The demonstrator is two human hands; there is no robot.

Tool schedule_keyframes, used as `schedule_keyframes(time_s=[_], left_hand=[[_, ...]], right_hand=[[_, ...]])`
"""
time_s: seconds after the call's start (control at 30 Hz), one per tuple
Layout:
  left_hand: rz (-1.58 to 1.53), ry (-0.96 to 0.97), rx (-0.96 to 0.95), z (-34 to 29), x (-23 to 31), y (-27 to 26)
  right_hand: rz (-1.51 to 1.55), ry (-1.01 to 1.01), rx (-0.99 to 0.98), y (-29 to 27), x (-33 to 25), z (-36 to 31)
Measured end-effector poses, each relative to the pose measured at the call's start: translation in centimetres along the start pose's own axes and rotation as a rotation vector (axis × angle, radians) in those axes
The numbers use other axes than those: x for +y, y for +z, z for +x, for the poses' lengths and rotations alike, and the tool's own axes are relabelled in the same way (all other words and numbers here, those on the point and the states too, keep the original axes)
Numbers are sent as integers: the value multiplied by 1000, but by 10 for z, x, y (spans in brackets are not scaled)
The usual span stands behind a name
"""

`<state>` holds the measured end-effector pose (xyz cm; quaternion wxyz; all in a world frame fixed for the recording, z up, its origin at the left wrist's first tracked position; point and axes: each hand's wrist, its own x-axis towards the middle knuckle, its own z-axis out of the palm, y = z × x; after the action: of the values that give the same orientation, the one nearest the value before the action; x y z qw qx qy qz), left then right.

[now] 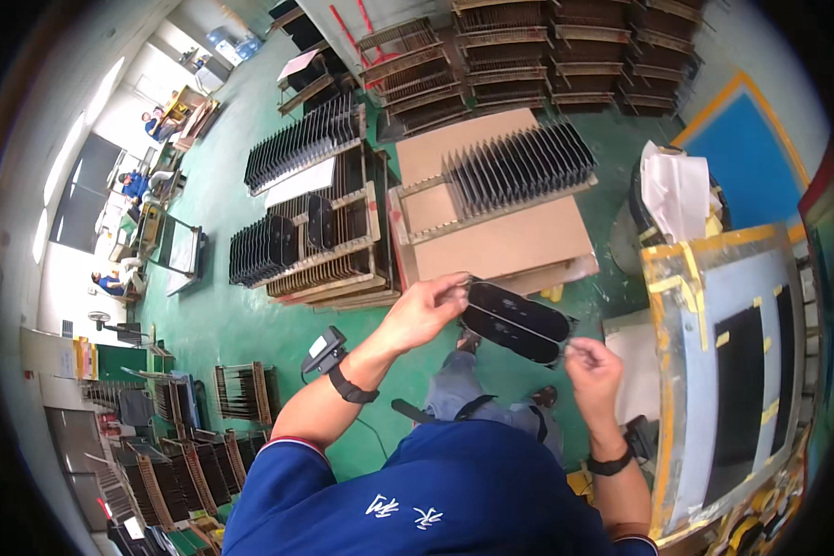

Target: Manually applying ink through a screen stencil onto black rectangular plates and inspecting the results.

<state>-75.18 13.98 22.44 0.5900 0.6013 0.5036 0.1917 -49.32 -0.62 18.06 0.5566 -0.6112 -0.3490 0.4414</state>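
A: State of left hand (426, 310)?
B: Fingers pinched on the left end of two flat black glossy oblong panels (517, 322), held above the green floor (222, 324).
A: Right hand (591, 363)?
B: Fingertips pinched at the panels' right end.

Green floor (222, 320), wooden racks (329, 246) (slotted), bright windows (111, 88)

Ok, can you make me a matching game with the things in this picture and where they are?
Things:
1. black oval panels
2. cardboard sheet
3. white paper pile
4. wrist device

Places:
A. strapped near the left hand
B. on the green floor, under a rack of dark plates
C. held between both hands, right hand at one end
D. on a dark round bin

Pairs: 1-C, 2-B, 3-D, 4-A
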Motion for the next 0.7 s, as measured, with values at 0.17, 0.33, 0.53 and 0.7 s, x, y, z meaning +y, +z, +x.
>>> schedule_keyframes(time_s=[0.17,0.33,0.53,0.7], left_hand=[[313,187,162,66,-54,-97],[369,363,216,176,-80,-169],[183,374,84,271,-116,-196],[100,318,19,310,-134,-200]], right_hand=[[-52,-85,-30,125,60,66],[-113,-138,-97,223,107,127],[-149,-22,-115,272,134,163],[-172,74,-159,283,139,178]])
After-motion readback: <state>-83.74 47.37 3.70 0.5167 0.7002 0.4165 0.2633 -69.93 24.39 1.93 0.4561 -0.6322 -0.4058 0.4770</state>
